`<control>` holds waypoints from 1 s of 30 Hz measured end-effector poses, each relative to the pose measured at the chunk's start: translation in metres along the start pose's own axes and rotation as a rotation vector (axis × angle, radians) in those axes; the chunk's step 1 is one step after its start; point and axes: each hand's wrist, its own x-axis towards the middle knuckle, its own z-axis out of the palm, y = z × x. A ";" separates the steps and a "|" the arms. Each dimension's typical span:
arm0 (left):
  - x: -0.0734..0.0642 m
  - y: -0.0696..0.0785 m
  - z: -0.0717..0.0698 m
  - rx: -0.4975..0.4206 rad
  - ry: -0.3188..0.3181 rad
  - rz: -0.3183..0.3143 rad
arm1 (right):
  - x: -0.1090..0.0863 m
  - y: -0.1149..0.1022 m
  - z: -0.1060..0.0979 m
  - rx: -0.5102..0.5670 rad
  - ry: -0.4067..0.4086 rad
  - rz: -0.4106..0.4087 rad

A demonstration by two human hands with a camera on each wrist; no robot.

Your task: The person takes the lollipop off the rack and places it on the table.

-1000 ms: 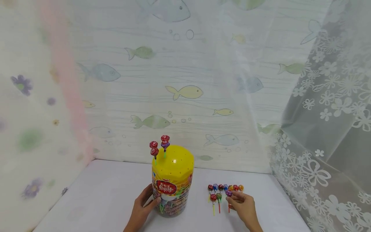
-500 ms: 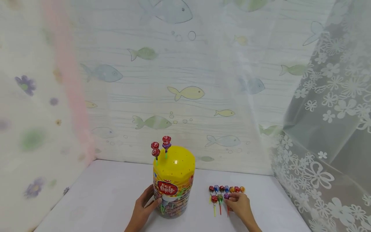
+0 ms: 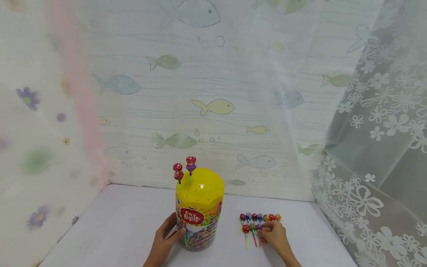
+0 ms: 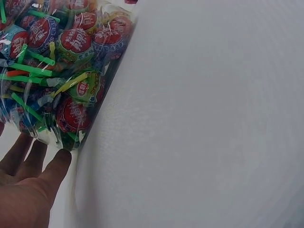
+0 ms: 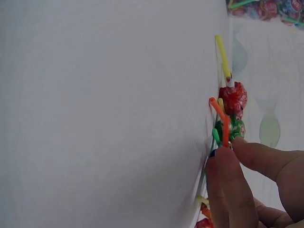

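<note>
A candy jar [image 3: 207, 234] with a yellow lid [image 3: 203, 189] stands on the white table. My left hand [image 3: 162, 240] holds its lower left side, thumb in front. Clear walls show wrapped lollipops [image 4: 73, 45] inside. Two stacks of lollipop heads stand up from the lid, one all red [image 3: 178, 171], one red and purple [image 3: 191, 164]. My right hand [image 3: 275, 237] pinches a purple lollipop [image 3: 259, 226] at the right end of the front row, beside a green lollipop [image 3: 252, 227] and a red lollipop [image 3: 245, 228]. Fingers partly hide the purple one.
Behind the front row lies a back row of several lollipops [image 3: 254, 217] in mixed colours. A fish-print curtain [image 3: 213, 122] hangs behind the white table [image 3: 133, 222]. Sheer flowered fabric [image 3: 363, 200] borders the right side.
My right hand has moved slightly left and down with the purple lollipop, bringing it close beside the green one. The green lollipop's stick has tilted slightly. My left hand stays on the jar.
</note>
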 end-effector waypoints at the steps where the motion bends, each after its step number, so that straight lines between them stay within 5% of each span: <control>1: 0.000 0.000 0.000 -0.003 0.000 -0.004 | -0.001 0.000 0.000 0.006 0.000 0.001; 7: -0.001 -0.001 -0.002 -0.004 0.000 0.002 | -0.011 -0.022 -0.013 0.023 0.011 -0.057; 15: 0.001 -0.001 -0.003 0.004 0.020 0.000 | -0.034 -0.105 -0.022 0.109 0.005 -0.289; 22: 0.001 0.001 -0.003 0.003 0.016 0.002 | -0.058 -0.173 -0.016 0.295 -0.112 -0.429; 30: -0.003 0.006 -0.001 0.004 0.021 -0.003 | -0.062 -0.223 0.000 0.363 -0.236 -0.587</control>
